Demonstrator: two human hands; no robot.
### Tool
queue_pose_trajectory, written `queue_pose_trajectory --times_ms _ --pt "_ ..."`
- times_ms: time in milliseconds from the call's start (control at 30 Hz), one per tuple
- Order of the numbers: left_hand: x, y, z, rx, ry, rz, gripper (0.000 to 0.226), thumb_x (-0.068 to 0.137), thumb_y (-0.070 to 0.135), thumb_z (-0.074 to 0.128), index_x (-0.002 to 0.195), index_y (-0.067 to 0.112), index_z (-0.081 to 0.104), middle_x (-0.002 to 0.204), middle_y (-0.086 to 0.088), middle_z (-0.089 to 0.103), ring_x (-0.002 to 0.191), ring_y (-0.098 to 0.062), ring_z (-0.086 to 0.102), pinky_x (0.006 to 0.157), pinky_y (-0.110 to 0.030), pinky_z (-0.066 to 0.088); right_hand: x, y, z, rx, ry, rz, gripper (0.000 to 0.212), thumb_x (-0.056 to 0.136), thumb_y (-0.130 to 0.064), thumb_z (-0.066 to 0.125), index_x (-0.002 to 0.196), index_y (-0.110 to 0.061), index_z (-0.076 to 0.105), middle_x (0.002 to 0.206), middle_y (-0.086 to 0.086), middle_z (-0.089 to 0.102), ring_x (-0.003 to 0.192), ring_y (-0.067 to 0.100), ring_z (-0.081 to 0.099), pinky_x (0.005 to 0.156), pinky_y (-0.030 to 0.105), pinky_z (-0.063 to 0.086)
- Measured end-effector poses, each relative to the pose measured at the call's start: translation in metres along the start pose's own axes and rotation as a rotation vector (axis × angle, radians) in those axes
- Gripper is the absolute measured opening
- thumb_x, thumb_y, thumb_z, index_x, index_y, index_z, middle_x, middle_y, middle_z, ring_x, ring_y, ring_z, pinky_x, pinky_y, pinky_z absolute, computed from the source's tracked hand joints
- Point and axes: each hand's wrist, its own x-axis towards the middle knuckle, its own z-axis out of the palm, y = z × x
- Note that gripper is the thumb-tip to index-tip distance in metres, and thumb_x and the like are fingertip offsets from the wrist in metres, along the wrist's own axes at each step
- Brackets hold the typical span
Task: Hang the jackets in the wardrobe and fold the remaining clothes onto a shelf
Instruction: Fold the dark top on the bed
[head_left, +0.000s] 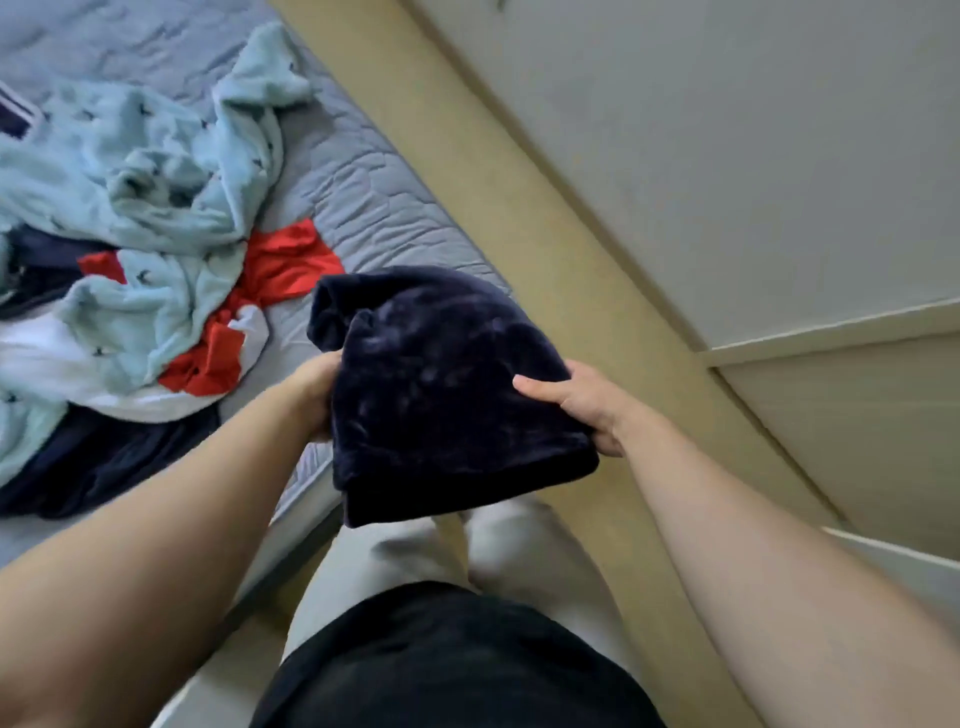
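The fingers of the left hand (319, 395) and right hand (582, 405) pinch the two sides of the folded dark blue fuzzy cloth (447, 395), held up flat beside the bed (363, 197), probably so it stays folded for the shelf.

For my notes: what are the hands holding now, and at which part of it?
Both hands hold a folded dark navy velvety garment. The left hand grips its left edge, and the right hand its right edge, thumb on top.

Left hand (317, 392), right hand (587, 405) — both gripping.
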Motion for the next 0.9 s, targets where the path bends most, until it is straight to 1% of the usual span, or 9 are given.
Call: queue_pose_trajectory --times_ms 100,200,267,367,467,600,700,833,900 --pt "-0.031 0.028 0.046 0.153 -0.125 0.027 0.062 0.102 0.041 0.049 0.051 0.017 0.074 0.059 -0.008 0.068 0.051 -0.020 0.068 0.045 -0.023 0.051 -0.074 0.017 -0.025 0.124 0.113 -0.057 0.035 0.083 -0.022 0.083 0.115 -0.016 0.071 0.105 0.003 0.078 0.097 0.022 0.075 0.080 0.034 0.060" --pt "-0.061 0.047 0.110 0.287 -0.235 0.048 0.065 0.095 0.073 0.039 0.076 0.029 0.083 0.081 -0.009 0.078 0.071 -0.020 0.076 0.054 -0.026 0.057 -0.145 0.042 -0.050 0.252 0.284 -0.116 0.039 0.077 -0.027 0.088 0.112 -0.024 0.071 0.103 -0.003 0.078 0.094 0.017 0.076 0.084 0.035 0.059" --pt "-0.083 0.052 0.158 0.448 -0.340 0.078 0.064 0.084 0.080 0.053 0.101 0.025 0.080 0.096 -0.008 0.078 0.087 -0.024 0.076 0.065 -0.033 0.060 -0.191 0.064 -0.066 0.343 0.406 -0.155 0.043 0.074 -0.031 0.090 0.111 -0.026 0.070 0.100 -0.007 0.078 0.090 0.014 0.076 0.076 0.030 0.060" --pt "-0.118 0.045 0.241 0.704 -0.493 0.043 0.066 0.071 0.054 0.085 0.117 0.009 0.073 0.104 -0.016 0.076 0.092 -0.033 0.074 0.078 -0.042 0.059 -0.257 0.100 -0.092 0.474 0.562 -0.181 0.042 0.072 -0.033 0.091 0.109 -0.027 0.070 0.096 -0.007 0.079 0.086 0.014 0.076 0.072 0.030 0.060" --pt "-0.167 0.016 0.332 0.881 -0.585 0.066 0.047 0.072 0.026 0.082 0.113 0.005 0.071 0.096 -0.019 0.074 0.079 -0.033 0.072 0.075 -0.042 0.060 -0.328 0.141 -0.118 0.593 0.707 -0.192 0.041 0.072 -0.036 0.090 0.106 -0.027 0.071 0.094 -0.006 0.079 0.085 0.015 0.077 0.076 0.034 0.060" --pt "-0.235 -0.053 0.453 1.007 -0.760 0.044 0.026 0.078 0.023 0.076 0.095 0.003 0.078 0.094 -0.016 0.073 0.078 -0.031 0.073 0.073 -0.039 0.061 -0.428 0.213 -0.158 0.732 0.918 -0.205 0.046 0.069 -0.044 0.089 0.107 -0.025 0.072 0.094 -0.002 0.079 0.084 0.019 0.077 0.078 0.037 0.060" --pt "-0.290 -0.123 0.541 1.149 -0.874 0.075 0.022 0.085 0.023 0.071 0.084 0.004 0.082 0.092 -0.017 0.075 0.077 -0.031 0.074 0.070 -0.039 0.061 -0.504 0.281 -0.184 0.852 1.018 -0.265 0.048 0.074 -0.044 0.087 0.113 -0.019 0.074 0.103 0.005 0.078 0.092 0.026 0.076 0.086 0.040 0.059" --pt "-0.376 -0.224 0.644 1.247 -1.015 0.159 0.026 0.088 0.023 0.068 0.076 0.005 0.081 0.086 -0.016 0.075 0.071 -0.030 0.075 0.058 -0.037 0.059 -0.603 0.369 -0.216 1.065 1.051 -0.542 0.049 0.083 -0.035 0.082 0.125 -0.014 0.071 0.125 0.012 0.071 0.116 0.031 0.068 0.096 0.041 0.055" --pt "-0.417 -0.268 0.689 1.256 -1.093 0.204 0.021 0.087 0.023 0.069 0.086 0.005 0.080 0.089 -0.018 0.075 0.073 -0.032 0.074 0.060 -0.039 0.059 -0.647 0.404 -0.231 1.143 1.047 -0.734 0.044 0.091 -0.033 0.074 0.130 -0.014 0.068 0.135 0.011 0.065 0.125 0.030 0.062 0.096 0.039 0.055"
